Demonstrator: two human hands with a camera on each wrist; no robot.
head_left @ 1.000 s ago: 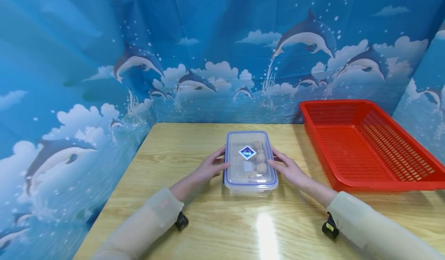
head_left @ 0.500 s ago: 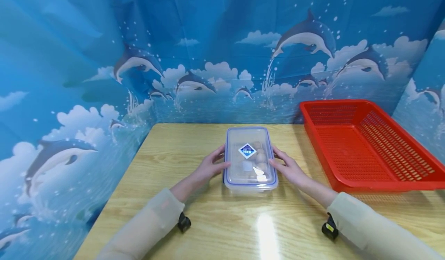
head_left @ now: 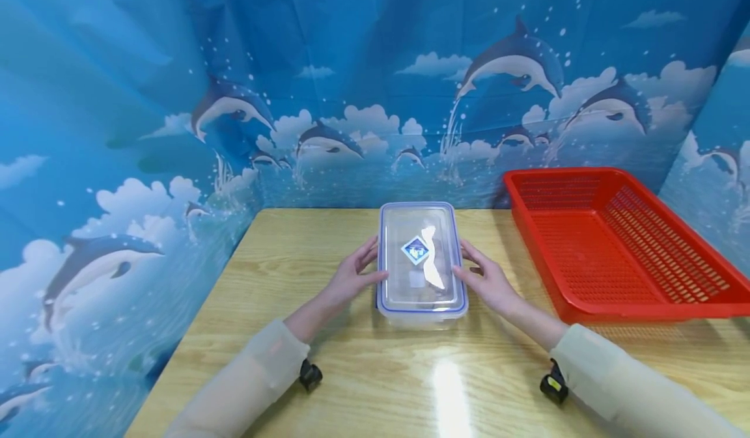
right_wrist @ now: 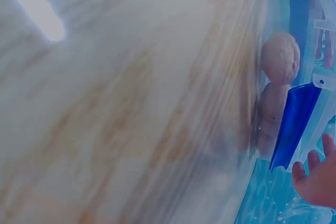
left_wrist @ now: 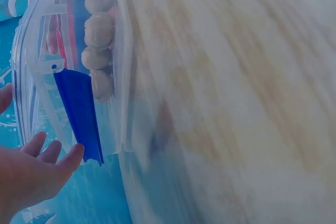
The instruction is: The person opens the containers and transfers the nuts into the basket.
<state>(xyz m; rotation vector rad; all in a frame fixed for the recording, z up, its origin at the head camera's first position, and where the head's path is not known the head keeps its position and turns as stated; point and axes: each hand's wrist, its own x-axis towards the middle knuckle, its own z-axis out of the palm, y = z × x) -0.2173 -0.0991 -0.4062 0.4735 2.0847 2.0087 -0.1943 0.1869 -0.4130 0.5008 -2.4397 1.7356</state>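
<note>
A clear food container (head_left: 417,325) stands on the table under a clear lid (head_left: 401,288) with a blue rim and a diamond sticker. Its far edge looks tilted upward. My left hand (head_left: 353,276) holds the lid's left edge, thumb on top and fingers lower at the side. On the other edge my right hand (head_left: 485,280) grips in the same way. Blue side latches hang unclipped: one latch (left_wrist: 79,114) near the left fingers, another latch (right_wrist: 296,124) near the right ones. Through the walls show several walnuts (left_wrist: 98,31); glare hides them from above.
A red plastic basket (head_left: 577,295) with slotted walls stands to the right of the container. The wooden table (head_left: 375,386) ends at a blue dolphin-print cloth (head_left: 351,171) behind and on the left.
The lid's far edge has risen, and a bright reflection now covers the view of the walnuts from above. Both hands have stayed at the lid's sides, shifting only slightly.
</note>
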